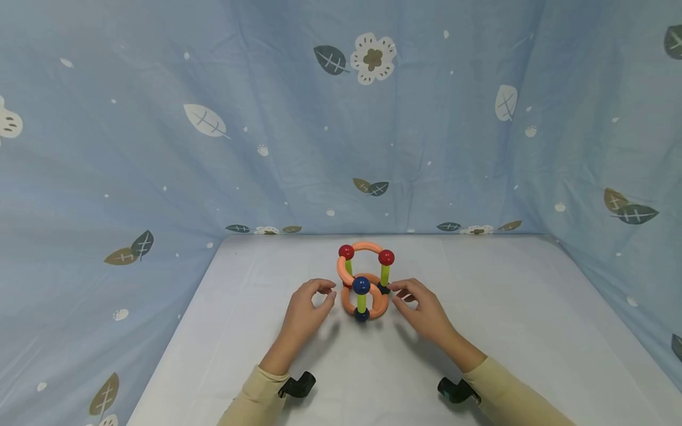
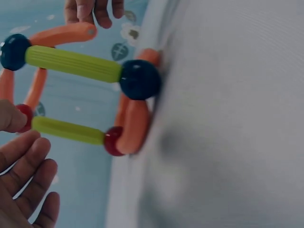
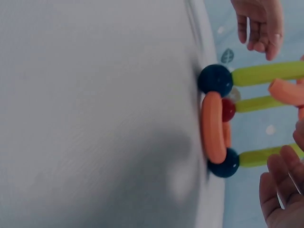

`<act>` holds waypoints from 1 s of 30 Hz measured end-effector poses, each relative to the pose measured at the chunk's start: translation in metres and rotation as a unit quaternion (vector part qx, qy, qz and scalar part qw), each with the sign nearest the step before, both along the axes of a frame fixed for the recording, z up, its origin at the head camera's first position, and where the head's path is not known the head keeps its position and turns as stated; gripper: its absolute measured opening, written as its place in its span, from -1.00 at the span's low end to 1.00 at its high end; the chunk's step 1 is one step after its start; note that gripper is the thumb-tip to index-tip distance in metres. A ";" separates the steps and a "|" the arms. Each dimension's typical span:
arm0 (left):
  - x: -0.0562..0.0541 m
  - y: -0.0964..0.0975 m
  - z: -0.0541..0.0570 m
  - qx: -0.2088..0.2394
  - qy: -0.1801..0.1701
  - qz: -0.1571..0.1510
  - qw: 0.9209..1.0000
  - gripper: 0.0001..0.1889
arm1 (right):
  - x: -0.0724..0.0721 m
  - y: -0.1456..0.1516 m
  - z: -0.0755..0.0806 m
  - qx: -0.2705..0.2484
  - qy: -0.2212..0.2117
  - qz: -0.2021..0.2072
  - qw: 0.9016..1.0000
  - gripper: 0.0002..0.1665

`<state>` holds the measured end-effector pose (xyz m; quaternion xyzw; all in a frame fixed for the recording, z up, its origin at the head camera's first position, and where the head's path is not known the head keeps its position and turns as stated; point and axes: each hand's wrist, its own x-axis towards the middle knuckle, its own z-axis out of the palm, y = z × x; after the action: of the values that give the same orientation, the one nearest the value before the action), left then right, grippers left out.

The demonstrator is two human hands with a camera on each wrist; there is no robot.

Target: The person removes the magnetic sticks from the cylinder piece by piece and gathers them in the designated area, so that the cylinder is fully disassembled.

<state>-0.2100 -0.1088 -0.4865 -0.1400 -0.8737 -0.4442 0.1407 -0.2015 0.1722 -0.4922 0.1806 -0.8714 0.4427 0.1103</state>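
Observation:
A toy frame of magnetic rods and balls stands upright on the table. Its base is a ring of orange curved rods [image 1: 348, 305] with balls between them, and green straight rods [image 1: 362, 303] rise from it. On top sit two red balls [image 1: 386, 258] and a dark blue ball [image 1: 361, 285], joined by more curved rods [image 1: 367, 245]. One upper curved rod [image 2: 64, 35] has a free end. My left hand [image 1: 309, 307] is beside the frame's left, fingers loosely bent, holding nothing. On the right, my right hand [image 1: 423, 310] has relaxed fingers close to a lower blue ball [image 1: 383, 288]; contact is unclear.
A white cloth covers the table [image 1: 240, 355]. Blue patterned fabric [image 1: 298, 148] hangs behind it and along both sides. Dark wrist devices [image 1: 298, 384] are strapped over the beige sleeves [image 1: 258, 393].

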 end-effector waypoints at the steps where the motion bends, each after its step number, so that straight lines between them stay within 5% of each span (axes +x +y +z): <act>1: 0.000 0.000 0.003 0.004 0.006 0.001 1.000 -0.82 | 0.001 -0.001 0.002 -0.006 0.005 0.005 1.000 -0.71; 9: 0.003 0.005 0.022 0.029 0.062 0.004 0.998 -0.74 | 0.003 -0.010 0.007 -0.066 0.019 0.041 0.997 -0.61; 19: 0.001 0.020 0.028 -0.016 0.165 -0.096 0.981 -0.42 | 0.001 -0.027 0.004 -0.115 0.059 0.084 0.988 -0.50; 22: 0.000 0.024 0.027 -0.034 0.174 -0.115 0.977 -0.44 | 0.007 -0.034 0.015 -0.111 0.062 0.078 0.989 -0.50; 30: -0.002 0.028 0.026 -0.059 0.186 -0.121 0.973 -0.58 | 0.000 -0.036 0.000 -0.115 0.073 0.065 0.989 -0.57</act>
<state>-0.2119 -0.0805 -0.4601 -0.3335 -0.8333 -0.3714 0.2376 -0.2020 0.1365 -0.4919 0.2552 -0.7906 0.5317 0.1647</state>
